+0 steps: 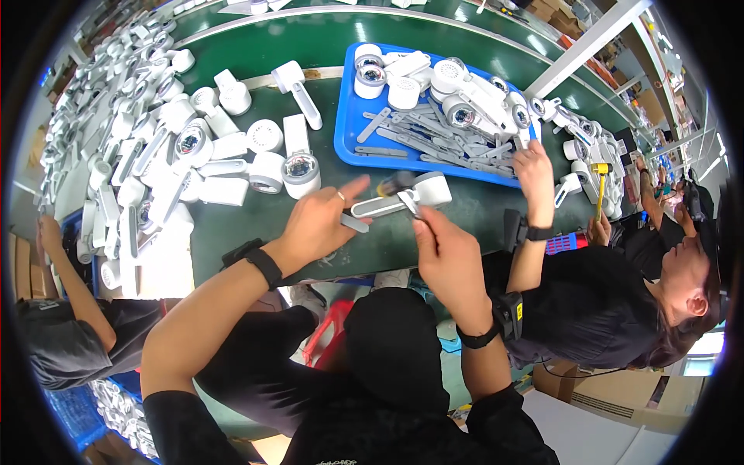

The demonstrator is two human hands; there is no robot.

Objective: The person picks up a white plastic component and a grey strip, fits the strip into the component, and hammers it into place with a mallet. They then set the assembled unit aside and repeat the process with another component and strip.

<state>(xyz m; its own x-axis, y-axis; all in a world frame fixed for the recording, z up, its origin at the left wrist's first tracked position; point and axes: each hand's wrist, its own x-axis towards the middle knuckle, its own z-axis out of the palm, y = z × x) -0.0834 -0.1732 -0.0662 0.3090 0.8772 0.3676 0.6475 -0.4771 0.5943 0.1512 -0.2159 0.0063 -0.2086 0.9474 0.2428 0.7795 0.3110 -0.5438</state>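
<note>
My left hand (318, 226) is by the handle end of a white handheld device (435, 188), its index finger stretched out. A flat grey strip (355, 224) with a rounded end sticks out from between its closed lower fingers. The device lies on the green table, its round head to the right and its grey-inlaid handle toward my left hand. My right hand (452, 260) is closed round the thin handle of a small hammer (397, 184). The hammer's dark head with a yellowish end is blurred, over the device's handle.
Ahead, a blue tray (345, 147) holds grey strips and white devices; a co-worker's hand (535, 174) reaches into it. Many white devices (190, 147) crowd the left. Another person at right holds a yellow-headed mallet (600, 168). Another worker's arm (74, 279) shows at far left.
</note>
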